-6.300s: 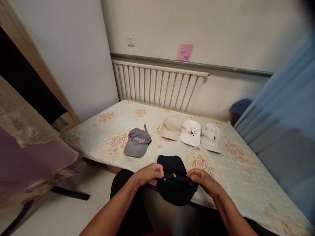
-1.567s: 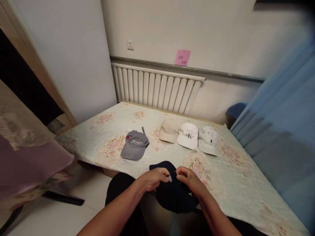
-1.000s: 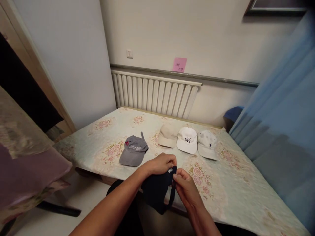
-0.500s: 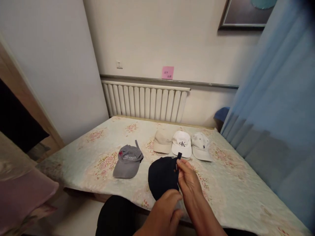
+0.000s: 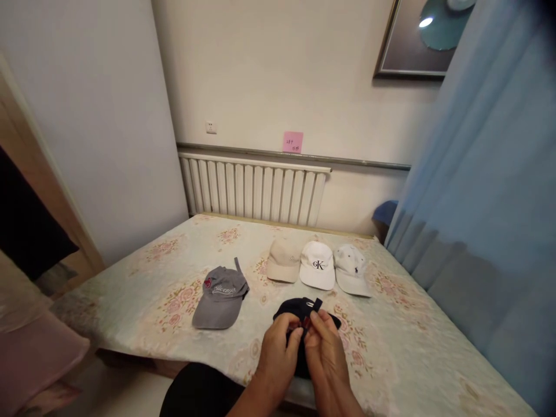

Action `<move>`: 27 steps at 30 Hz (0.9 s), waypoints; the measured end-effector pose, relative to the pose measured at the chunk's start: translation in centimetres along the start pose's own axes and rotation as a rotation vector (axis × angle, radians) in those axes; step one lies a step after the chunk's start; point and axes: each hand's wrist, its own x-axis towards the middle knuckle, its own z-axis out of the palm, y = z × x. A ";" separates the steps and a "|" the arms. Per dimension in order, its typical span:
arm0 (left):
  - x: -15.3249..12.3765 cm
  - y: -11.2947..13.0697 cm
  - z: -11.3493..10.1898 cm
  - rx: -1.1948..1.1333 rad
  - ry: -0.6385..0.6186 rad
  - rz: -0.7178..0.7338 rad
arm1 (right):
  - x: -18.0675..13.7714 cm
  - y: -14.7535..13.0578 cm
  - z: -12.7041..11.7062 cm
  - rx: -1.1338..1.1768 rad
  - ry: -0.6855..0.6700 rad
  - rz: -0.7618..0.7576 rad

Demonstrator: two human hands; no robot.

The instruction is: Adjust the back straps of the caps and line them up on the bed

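Note:
A dark navy cap [image 5: 295,307] is held just above the near edge of the bed, with its back strap sticking up. My left hand [image 5: 278,353] and my right hand [image 5: 325,347] are side by side, both with fingers closed on the cap's rear edge by the strap. My hands hide most of the cap. A grey cap [image 5: 219,289] lies on the bed to the left. Farther back lie a beige cap [image 5: 283,261], a white cap [image 5: 318,265] with a black logo and a pale cap [image 5: 351,269], in a row.
The bed [image 5: 417,324] has a floral cover. A white radiator [image 5: 252,188] runs along the far wall under a pink note [image 5: 292,142]. A blue curtain [image 5: 486,191] hangs at the right. A pink cushion [image 5: 30,359] sits at the lower left.
The view has tilted up. The cap went from my lap up over the bed; my left hand let go for a moment and now grips it again beside my right hand.

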 end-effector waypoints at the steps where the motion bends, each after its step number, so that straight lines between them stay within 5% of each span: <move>1: 0.0 -0.1 0.3 -0.031 0.016 -0.039 | -0.1 0.4 -0.4 0.002 -0.007 0.008; 11: -0.2 -0.5 2.5 -0.435 0.164 -0.353 | -0.9 1.8 -1.5 -0.093 -0.004 -0.019; 27: -0.9 -1.8 1.3 -0.682 0.011 -0.288 | 0.2 2.0 -2.7 -0.008 -0.269 0.243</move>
